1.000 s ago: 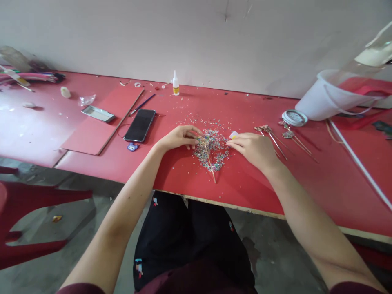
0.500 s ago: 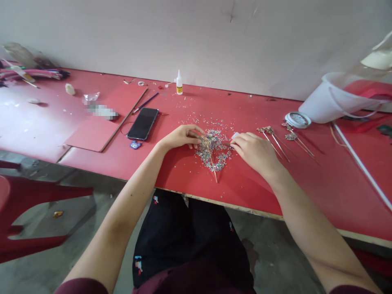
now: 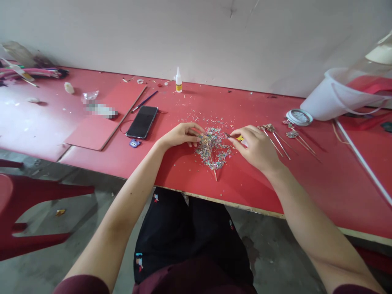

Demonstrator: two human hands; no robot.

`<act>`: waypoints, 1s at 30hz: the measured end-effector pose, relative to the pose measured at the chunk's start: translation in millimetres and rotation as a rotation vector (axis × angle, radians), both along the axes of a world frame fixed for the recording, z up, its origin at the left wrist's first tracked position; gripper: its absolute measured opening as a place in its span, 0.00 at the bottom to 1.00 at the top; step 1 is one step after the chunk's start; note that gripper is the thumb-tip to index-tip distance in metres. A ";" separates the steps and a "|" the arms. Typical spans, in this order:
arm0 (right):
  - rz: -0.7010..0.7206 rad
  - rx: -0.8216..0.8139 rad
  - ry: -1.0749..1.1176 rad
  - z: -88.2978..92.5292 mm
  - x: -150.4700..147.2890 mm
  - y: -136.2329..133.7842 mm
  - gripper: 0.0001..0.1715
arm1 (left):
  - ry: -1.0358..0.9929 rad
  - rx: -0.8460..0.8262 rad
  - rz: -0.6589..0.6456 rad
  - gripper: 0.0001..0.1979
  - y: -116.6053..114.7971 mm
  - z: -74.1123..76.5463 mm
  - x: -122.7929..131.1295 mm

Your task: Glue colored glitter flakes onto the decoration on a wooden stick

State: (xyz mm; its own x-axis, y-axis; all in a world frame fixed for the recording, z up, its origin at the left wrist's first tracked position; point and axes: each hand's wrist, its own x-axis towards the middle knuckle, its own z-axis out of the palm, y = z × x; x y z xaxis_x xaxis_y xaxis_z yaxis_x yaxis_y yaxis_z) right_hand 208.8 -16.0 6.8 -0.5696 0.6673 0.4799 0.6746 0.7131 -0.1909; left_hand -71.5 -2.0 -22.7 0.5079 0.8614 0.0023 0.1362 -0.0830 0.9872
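Note:
My left hand [image 3: 183, 136] is closed on a hairpin [image 3: 211, 157], fingers at its ornamented top. Its thin gold-coloured shaft slants down toward the table's front edge. Beneath it spreads a heap of small shiny chips [image 3: 218, 152], pale and multicoloured. My right hand [image 3: 252, 145], just right of the heap, pinches a slim dark tool [image 3: 227, 135]; most of it is hidden by the fingers. A white item with a yellow label [image 3: 241, 139], resembling a small glue bottle, shows under that palm; whether it is gripped or lies on the table, I cannot tell.
Several ornamented hairpins [image 3: 277, 141] lie to the right, near a round white lid [image 3: 299, 117] and a white bucket [image 3: 321, 96]. A glue bottle [image 3: 179, 83] stands at the back. Leftward are a phone [image 3: 142, 122], a brush [image 3: 145, 101] and a red board [image 3: 92, 132].
My right hand has drawn slightly back from the heap and turned, so the yellow label now shows under it. My left hand and the hairpin stay nearly in place.

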 end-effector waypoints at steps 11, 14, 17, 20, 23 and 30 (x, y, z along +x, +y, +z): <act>0.606 -0.166 0.012 -14.8 -36.8 -34.3 0.10 | 0.019 0.019 -0.007 0.18 -0.4 2.1 1.6; 0.626 -0.155 0.005 -14.4 -36.8 -33.9 0.09 | 0.013 0.021 -0.005 0.17 -0.1 1.9 1.7; 0.631 -0.157 0.013 -13.1 -35.9 -33.0 0.09 | 0.010 0.023 -0.006 0.17 0.0 1.8 1.8; 0.627 -0.150 -0.004 -12.7 -35.7 -32.8 0.09 | 0.008 0.024 -0.008 0.17 0.2 1.2 1.9; 0.618 -0.142 -0.029 -13.0 -35.7 -33.1 0.09 | 0.013 0.023 -0.007 0.17 0.7 0.0 1.5; 0.612 -0.133 -0.044 -13.4 -36.2 -33.5 0.09 | 0.013 0.027 -0.010 0.18 1.9 -1.3 0.9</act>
State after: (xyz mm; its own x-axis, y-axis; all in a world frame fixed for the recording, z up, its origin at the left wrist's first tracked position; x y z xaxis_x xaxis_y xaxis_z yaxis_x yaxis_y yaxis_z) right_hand 172.6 -49.5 -6.5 -0.8847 0.2662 0.3827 0.1603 0.9446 -0.2864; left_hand -70.6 -0.1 -24.0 0.5166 0.8560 0.0192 0.1482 -0.1115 0.9827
